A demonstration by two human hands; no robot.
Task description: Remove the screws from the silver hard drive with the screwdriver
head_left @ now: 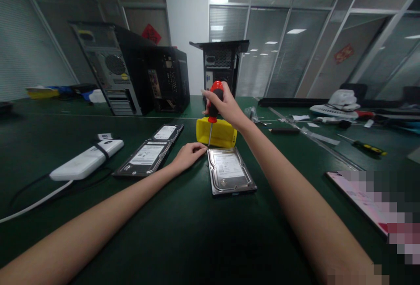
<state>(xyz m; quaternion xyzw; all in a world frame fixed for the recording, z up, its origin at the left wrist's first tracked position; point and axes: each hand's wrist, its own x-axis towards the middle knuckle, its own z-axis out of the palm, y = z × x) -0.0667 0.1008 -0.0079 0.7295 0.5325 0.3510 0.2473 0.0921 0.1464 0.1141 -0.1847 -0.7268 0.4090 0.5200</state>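
A hard drive (229, 170) lies label side up on the green table in front of me. My right hand (228, 106) is wrapped round the red and black handle of a screwdriver (212, 111), which stands nearly upright. Its tip reaches the drive's far left corner. Beside that corner, my left hand (187, 156) rests on the table with thumb and fingers pinched together; whatever is between them is too small to make out. Just behind the drive stands a yellow open container (216, 133). Left of my left hand lie two more drives, a near one (147, 154) and a far one (166, 132).
A white power strip (87, 160) with its cable lies at left. Computer cases (126, 66) stand at the back, one (220, 60) behind my right hand. On the right are another screwdriver (364, 146), a black pen-like item (285, 131) and a pink flat object (354, 193).
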